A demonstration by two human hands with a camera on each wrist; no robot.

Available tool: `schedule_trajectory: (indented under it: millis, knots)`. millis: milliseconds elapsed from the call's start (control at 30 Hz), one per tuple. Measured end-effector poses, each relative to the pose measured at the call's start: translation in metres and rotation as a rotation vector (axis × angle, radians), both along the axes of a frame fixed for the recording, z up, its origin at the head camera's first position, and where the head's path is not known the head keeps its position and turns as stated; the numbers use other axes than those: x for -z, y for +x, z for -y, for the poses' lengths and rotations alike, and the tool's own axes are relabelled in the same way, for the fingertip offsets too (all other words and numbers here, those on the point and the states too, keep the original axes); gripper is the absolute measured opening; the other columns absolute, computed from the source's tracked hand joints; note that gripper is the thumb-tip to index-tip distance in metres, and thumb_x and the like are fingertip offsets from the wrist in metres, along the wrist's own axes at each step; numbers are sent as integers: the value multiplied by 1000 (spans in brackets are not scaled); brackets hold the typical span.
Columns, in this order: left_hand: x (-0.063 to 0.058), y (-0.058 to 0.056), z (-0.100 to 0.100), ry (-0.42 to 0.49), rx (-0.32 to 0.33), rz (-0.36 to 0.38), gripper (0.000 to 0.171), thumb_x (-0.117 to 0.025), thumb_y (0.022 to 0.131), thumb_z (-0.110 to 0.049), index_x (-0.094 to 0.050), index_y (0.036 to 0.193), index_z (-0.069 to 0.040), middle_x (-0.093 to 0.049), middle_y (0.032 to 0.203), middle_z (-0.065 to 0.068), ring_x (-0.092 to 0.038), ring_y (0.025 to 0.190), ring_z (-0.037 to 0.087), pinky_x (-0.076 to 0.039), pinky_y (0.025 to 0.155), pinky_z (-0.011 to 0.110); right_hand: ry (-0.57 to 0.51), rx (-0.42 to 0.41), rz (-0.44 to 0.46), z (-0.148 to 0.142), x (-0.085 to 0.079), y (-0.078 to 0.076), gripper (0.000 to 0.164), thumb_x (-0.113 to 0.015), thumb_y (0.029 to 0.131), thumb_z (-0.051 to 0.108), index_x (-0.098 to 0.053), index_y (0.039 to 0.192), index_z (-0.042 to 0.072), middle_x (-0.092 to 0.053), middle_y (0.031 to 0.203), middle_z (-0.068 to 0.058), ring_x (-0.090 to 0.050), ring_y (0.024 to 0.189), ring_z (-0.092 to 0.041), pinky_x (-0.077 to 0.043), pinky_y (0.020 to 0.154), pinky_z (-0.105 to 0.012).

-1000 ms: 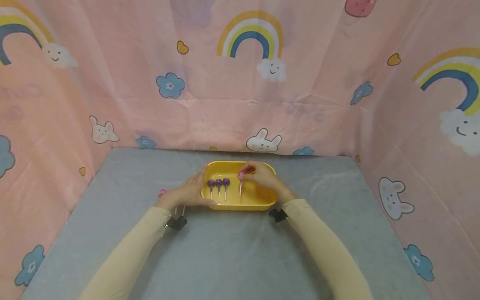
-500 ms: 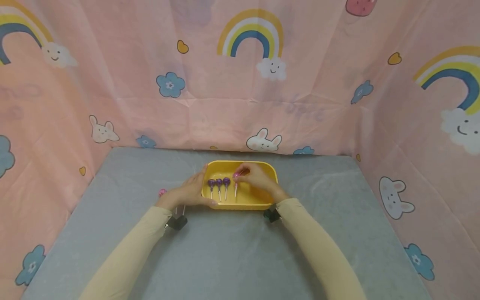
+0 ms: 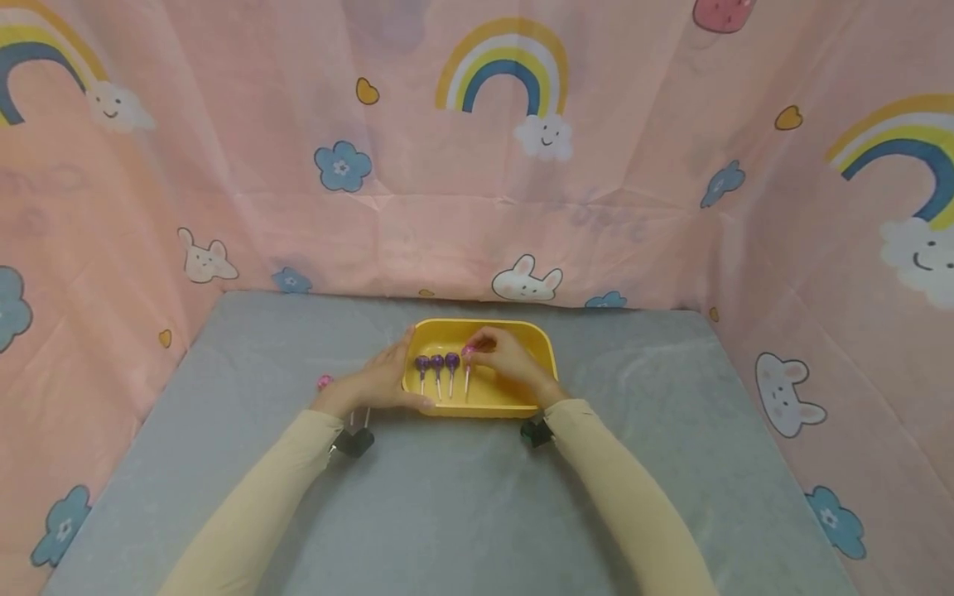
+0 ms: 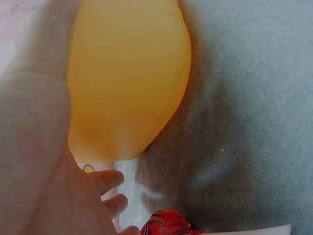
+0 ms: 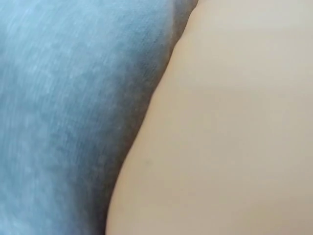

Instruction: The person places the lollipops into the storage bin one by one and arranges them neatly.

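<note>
A yellow box (image 3: pixel 514 411) lies on the table with a row of three purple lollipops (image 3: pixel 451 362) at its left end, sticks toward the person. My right hand (image 3: pixel 510 358) reaches inside and pinches a pink lollipop (image 3: pixel 467 353) by its head, just right of that row; its stick points toward the front wall. Against the box's left end rests my left hand (image 3: pixel 378 382), fingers along the side and thumb by the front rim. In the left wrist view, this hand (image 4: pixel 54 161) lies beside the yellow wall (image 4: pixel 129 83) with fingers loosely extended.
Left of the box, partly hidden by my left hand, a pinkish-red lollipop (image 3: pixel 325 382) lies on the grey tabletop (image 3: pixel 447 505). White sticks (image 3: pixel 367 416) show below that wrist. A red-wrapped lollipop (image 4: pixel 167 223) appears in the left wrist view. A pink patterned curtain (image 3: pixel 417 232) surrounds the table.
My right hand has moved slightly left inside the box, bringing the pink lollipop closer to the purple row. The left hand has stayed against the box's end.
</note>
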State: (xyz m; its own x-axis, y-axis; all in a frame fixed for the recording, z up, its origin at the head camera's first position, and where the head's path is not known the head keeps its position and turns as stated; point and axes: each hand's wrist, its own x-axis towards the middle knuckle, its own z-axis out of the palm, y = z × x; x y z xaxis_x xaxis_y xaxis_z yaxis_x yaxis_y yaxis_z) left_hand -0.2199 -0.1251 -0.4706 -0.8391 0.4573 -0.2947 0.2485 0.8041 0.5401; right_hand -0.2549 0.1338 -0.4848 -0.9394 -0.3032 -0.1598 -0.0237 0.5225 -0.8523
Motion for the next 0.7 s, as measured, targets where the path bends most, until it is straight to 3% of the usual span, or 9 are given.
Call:
schedule_trajectory:
  millis: [200,700]
  knots:
    - [-2,0,-1,8,-1,4,141,-76,68,-71,17,158,-13,-8,165,25,-14,152,45,-16,124,59,-3,19,18,0,3,0,22,-73,90,22,-65,108,14,-66,112,-4,-58,109,-24,-50,105,-40]
    - [0,-2,0,-11,2,2,142,-74,69,-73,20,157,-15,-8,165,25,-13,152,46,-16,123,60,53,17,41,1,8,-3,25,-75,89,28,-64,108,16,-66,106,-2,-59,99,-21,-52,86,-29]
